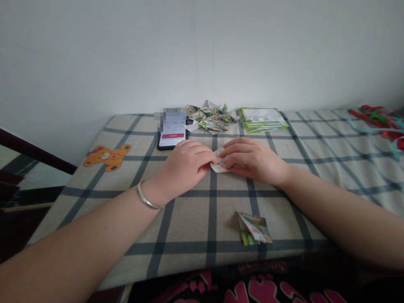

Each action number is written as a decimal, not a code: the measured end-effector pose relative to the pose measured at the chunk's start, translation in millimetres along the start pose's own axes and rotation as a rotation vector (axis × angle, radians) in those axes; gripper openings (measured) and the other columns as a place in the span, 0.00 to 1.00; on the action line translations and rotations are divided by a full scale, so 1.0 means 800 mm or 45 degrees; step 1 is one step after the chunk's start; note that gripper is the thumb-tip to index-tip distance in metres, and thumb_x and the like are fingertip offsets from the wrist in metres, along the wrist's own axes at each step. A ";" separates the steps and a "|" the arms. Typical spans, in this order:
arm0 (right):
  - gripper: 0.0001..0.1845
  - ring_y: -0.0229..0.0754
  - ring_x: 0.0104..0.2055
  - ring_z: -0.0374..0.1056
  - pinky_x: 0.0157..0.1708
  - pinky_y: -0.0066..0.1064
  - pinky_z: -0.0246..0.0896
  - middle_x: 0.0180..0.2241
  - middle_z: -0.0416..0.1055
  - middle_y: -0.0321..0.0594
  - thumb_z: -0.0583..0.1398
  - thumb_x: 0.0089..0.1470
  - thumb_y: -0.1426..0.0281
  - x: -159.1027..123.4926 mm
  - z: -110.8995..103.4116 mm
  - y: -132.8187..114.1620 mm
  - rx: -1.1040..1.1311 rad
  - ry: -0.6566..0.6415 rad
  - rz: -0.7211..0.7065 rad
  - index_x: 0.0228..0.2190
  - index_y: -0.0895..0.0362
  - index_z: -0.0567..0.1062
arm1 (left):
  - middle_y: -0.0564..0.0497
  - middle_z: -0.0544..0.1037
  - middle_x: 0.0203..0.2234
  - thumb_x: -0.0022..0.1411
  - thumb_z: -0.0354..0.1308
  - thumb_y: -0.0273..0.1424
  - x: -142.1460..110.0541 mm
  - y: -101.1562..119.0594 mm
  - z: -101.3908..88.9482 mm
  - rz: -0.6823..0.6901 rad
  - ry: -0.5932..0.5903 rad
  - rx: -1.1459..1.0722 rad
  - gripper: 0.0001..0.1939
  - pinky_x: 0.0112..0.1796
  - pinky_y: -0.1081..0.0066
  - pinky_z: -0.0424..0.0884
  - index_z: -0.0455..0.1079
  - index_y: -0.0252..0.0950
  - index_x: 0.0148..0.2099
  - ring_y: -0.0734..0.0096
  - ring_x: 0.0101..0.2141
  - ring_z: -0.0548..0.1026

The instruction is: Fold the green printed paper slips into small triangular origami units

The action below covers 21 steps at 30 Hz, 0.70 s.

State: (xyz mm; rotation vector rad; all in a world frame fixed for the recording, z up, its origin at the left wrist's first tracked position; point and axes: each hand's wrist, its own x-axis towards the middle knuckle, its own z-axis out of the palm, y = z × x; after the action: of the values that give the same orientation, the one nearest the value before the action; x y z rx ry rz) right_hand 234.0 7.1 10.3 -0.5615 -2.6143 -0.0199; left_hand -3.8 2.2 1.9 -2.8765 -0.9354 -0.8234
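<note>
Between my two hands, just above or on the checked cloth, is a small piece of folded printed paper (220,165). My left hand (191,164), with a silver bangle at its wrist, pinches the paper's left edge. The fingers of my right hand (248,159) are bent over its right side and hide much of it. Nearer to me lies another folded paper piece (255,229), green and white with a raised flap. Behind my hands a pile of folded paper pieces (213,118) rests against the wall side of the table.
A phone (172,136) with a lit screen lies left of the pile. To the pile's right is a stack of green printed leaflets (263,118). Red and teal ribbons (380,122) lie at the far right. An orange bear figure (107,158) is on the checked tablecloth (186,219).
</note>
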 end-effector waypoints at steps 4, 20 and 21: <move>0.06 0.46 0.53 0.68 0.53 0.41 0.64 0.45 0.78 0.40 0.61 0.59 0.69 -0.001 0.000 -0.002 -0.079 -0.006 0.005 0.36 0.56 0.78 | 0.51 0.78 0.40 0.61 0.58 0.25 -0.003 0.003 -0.002 0.069 -0.089 0.034 0.06 0.42 0.66 0.70 0.73 0.37 0.41 0.66 0.41 0.75; 0.07 0.49 0.49 0.70 0.49 0.41 0.65 0.44 0.77 0.44 0.63 0.52 0.75 -0.006 -0.001 0.005 -0.105 0.051 0.180 0.36 0.57 0.77 | 0.48 0.75 0.36 0.64 0.53 0.26 -0.006 0.009 -0.008 -0.046 -0.121 0.009 0.03 0.38 0.68 0.72 0.67 0.33 0.37 0.66 0.37 0.75; 0.07 0.49 0.48 0.71 0.48 0.41 0.66 0.44 0.77 0.44 0.64 0.52 0.74 -0.007 0.000 0.005 -0.100 0.064 0.199 0.36 0.57 0.77 | 0.48 0.74 0.35 0.64 0.53 0.25 -0.006 0.009 -0.008 -0.062 -0.109 -0.025 0.03 0.38 0.68 0.72 0.66 0.34 0.36 0.66 0.37 0.75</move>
State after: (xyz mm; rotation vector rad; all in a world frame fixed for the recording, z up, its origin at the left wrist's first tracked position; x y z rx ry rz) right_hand 239.9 8.7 7.9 -0.7815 -2.5221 -0.0857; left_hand -5.9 -7.3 6.0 -2.9386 -1.0142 -0.7213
